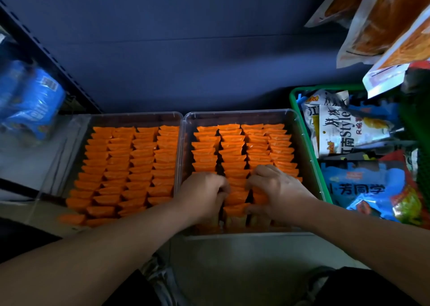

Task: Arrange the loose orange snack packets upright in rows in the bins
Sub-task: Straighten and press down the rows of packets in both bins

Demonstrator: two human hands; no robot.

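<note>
Dim blue-backed shelf. At near edge of right bin (pixel 237 113), left hand (pixel 202 194) and right hand (pixel 277 187) both gripping orange snack packets (pixel 235 197); rows running straight away from hands, left bin (pixel 135 114) full.

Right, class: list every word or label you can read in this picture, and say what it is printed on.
"江南Style": white packet in the green basket.
"芳同学": blue packet nearer the camera, same basket.
Too blurred or small to read: orange packets, blue packs at left, pouches at top right.
</note>
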